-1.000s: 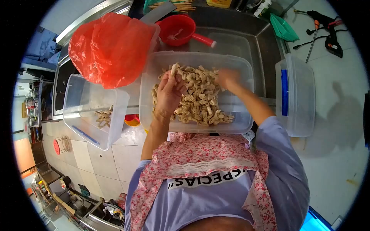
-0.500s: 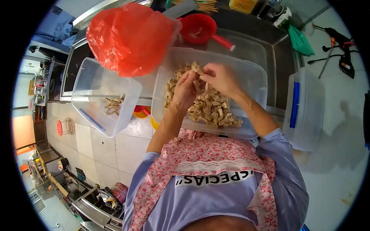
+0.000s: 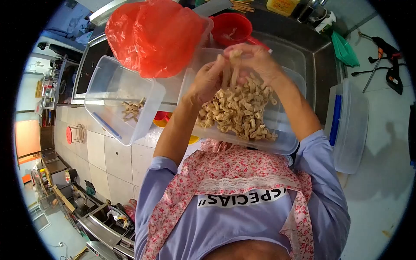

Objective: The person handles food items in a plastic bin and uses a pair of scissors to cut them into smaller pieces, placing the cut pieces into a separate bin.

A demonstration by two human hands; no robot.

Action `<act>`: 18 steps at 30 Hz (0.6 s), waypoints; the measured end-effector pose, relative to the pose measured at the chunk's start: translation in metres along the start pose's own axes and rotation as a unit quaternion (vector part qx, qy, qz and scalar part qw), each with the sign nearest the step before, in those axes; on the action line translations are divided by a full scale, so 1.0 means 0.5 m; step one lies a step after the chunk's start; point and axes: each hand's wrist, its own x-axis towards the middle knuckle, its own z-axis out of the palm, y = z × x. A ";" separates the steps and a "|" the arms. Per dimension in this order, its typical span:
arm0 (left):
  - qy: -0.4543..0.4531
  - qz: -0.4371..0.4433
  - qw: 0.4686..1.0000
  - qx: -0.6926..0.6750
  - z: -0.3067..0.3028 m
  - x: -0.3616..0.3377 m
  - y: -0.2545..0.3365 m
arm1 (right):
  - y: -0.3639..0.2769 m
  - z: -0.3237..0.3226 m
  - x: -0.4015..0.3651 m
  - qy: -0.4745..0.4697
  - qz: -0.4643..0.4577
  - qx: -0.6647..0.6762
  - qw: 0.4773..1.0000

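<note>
Both hands are raised over a translucent plastic tub (image 3: 281,145) that holds a heap of beige knotted strips (image 3: 242,112). My left hand (image 3: 209,80) pinches a beige strip (image 3: 235,71), which hangs stretched between the two hands. The fingers of my right hand (image 3: 258,63) are closed on its upper end; their tips are slightly blurred. To the left, a second clear tub (image 3: 97,93) contains a small cluster of similar beige pieces (image 3: 133,109).
A red plastic bag (image 3: 151,37) bulges behind the left tub. Behind the heap, a red dipper (image 3: 232,27) lies in the metal sink (image 3: 320,60). At right stands a clear container with a blue clip (image 3: 336,119). A green bag (image 3: 345,50) hangs on the sink edge.
Both hands have risen away from the heap and drawn slightly apart, with a strip now stretched between them. More of the heap shows below. The whole view has shifted slightly.
</note>
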 end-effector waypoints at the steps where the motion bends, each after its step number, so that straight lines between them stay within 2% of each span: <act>1: -0.026 -0.008 1.000 0.010 -0.006 -0.001 0.002 | -0.010 -0.002 0.004 -0.019 -0.086 -0.041 0.995; 2: -0.053 -0.016 0.998 0.020 -0.013 0.000 0.002 | -0.025 -0.008 0.006 -0.011 -0.087 -0.046 0.995; 6: -0.064 -0.053 0.988 0.132 -0.043 -0.008 -0.039 | -0.079 -0.044 -0.005 0.025 -0.088 -0.036 0.995; 10: -0.049 -0.075 0.993 0.080 -0.067 -0.014 -0.074 | -0.108 -0.070 -0.025 0.100 -0.084 -0.025 0.991; 13: -0.072 -0.070 0.994 0.041 -0.070 -0.019 -0.083 | -0.101 -0.094 -0.032 0.131 -0.088 -0.045 0.986; 18: -0.079 -0.081 0.991 0.077 -0.058 -0.025 -0.075 | -0.094 -0.117 -0.041 0.158 -0.067 -0.028 0.985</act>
